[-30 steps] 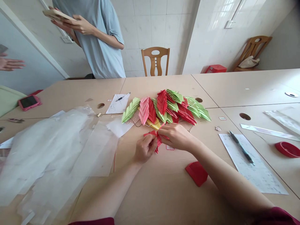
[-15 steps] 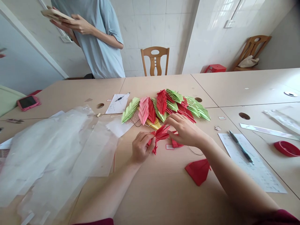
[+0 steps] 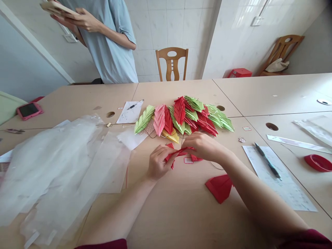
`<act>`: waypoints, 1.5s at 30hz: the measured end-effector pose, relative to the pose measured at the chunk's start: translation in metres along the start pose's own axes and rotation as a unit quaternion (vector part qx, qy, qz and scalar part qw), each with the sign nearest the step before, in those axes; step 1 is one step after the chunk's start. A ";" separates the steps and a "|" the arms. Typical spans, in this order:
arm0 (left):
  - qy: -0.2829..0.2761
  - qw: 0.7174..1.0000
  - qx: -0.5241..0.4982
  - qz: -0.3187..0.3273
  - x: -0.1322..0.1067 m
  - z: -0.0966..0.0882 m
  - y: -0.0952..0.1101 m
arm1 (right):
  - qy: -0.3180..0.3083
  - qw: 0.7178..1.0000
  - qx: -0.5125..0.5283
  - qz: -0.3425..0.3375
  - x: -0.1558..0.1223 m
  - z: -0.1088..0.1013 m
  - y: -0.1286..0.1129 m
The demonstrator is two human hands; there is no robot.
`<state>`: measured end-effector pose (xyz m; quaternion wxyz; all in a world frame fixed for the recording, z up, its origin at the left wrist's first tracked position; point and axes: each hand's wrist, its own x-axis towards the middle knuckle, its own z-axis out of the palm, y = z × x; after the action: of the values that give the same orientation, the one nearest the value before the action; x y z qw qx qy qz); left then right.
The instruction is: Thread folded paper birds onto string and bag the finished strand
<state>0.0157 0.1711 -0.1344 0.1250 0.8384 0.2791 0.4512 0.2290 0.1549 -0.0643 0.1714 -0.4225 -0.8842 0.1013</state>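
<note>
My left hand (image 3: 157, 162) and my right hand (image 3: 203, 146) both pinch a folded red paper piece (image 3: 178, 152) just above the wooden table (image 3: 181, 207). The left fingers grip its left end, the right fingers close on its right end. Just beyond lies a pile of folded paper leaves (image 3: 184, 117) in green, pink, red and yellow. A small red paper bit (image 3: 195, 158) sits under my right hand. A larger folded red sheet (image 3: 220, 186) rests on the table beside my right forearm.
Clear plastic sheets (image 3: 57, 169) cover the table's left. A printed sheet with a pen (image 3: 268, 162) lies at the right, with a red lid (image 3: 318, 162) and ruler (image 3: 298, 143) beyond. A person in a grey shirt (image 3: 109, 38) stands behind, holding a phone. A pink phone (image 3: 28, 110) lies far left.
My right hand opened and lifted over the red piece, then closed on its right end. The camera tilted slightly downward. The outstretched hand at the far left edge has gone.
</note>
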 end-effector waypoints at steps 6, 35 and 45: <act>-0.027 0.999 0.006 -0.032 0.001 -0.001 0.002 | 0.027 0.998 0.042 -0.036 0.001 0.009 -0.001; -0.200 0.971 0.096 -0.094 0.004 -0.011 -0.019 | -0.027 0.966 0.163 0.199 -0.003 0.007 0.026; -0.159 0.967 0.158 -0.124 0.001 -0.004 -0.013 | -0.013 0.927 0.307 0.216 -0.004 0.007 0.034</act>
<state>0.0081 0.1822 -0.1372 0.0884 0.8674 0.4253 0.2429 0.2530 0.1726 -0.0824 0.2549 -0.5288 -0.6992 0.4081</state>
